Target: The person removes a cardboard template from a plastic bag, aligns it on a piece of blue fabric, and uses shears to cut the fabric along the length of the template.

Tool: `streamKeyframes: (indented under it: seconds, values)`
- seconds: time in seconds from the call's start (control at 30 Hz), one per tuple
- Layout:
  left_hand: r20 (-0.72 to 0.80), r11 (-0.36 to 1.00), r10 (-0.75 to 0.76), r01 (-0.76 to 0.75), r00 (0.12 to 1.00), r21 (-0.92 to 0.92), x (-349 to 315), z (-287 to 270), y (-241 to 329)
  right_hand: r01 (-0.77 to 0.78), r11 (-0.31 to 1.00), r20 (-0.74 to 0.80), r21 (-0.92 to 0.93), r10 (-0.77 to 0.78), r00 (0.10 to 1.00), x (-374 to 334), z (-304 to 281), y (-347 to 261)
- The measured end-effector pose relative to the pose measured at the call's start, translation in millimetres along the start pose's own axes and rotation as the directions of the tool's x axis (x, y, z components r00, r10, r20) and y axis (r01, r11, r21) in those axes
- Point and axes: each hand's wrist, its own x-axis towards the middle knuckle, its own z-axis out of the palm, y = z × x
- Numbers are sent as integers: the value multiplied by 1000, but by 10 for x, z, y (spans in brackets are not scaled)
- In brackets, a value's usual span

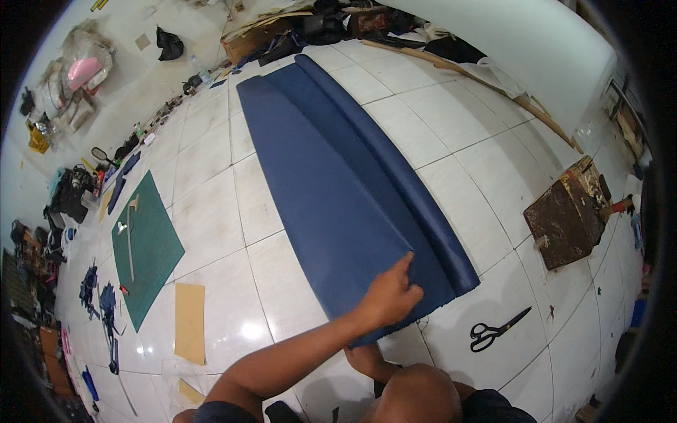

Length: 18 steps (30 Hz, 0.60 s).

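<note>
Where the blue cloth (331,190) comes nearest the person, the right hand (367,360) sits at its edge, fingers hidden, so whether they grip cannot be told. Just beyond, the left hand (390,295) rests an outstretched index finger on the cloth, thumb apart, seemingly to steady the fold. Black scissors (502,328) lie to the right, probably for easy reach. Farther out, the cloth runs lengthwise over the tiled floor (493,211), likely giving it room to lie flat
</note>
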Motion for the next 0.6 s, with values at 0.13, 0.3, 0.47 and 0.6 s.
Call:
streamKeyframes:
  seconds: [0.13, 0.3, 0.47, 0.6]
  values:
    - [159, 999, 31, -25, 987, -40, 212, 373, -195, -64, 985, -1, 162, 65, 998, -107, 91, 208]
    - [41, 949, -23, 34, 999, -313, 128, 580, -508, -81, 901, -102, 426, 137, 985, -95, 177, 245]
    - [-587, 966, -195, 51, 785, -254, -381, 169, -1311, -679, 449, 429, 581, 540, 724, 19, -105, 128]
    - [-387, 735, -665, 470, 639, -488, -1145, 74, -1923, -816, 194, 591, 544, 601, 538, 23, -250, 49]
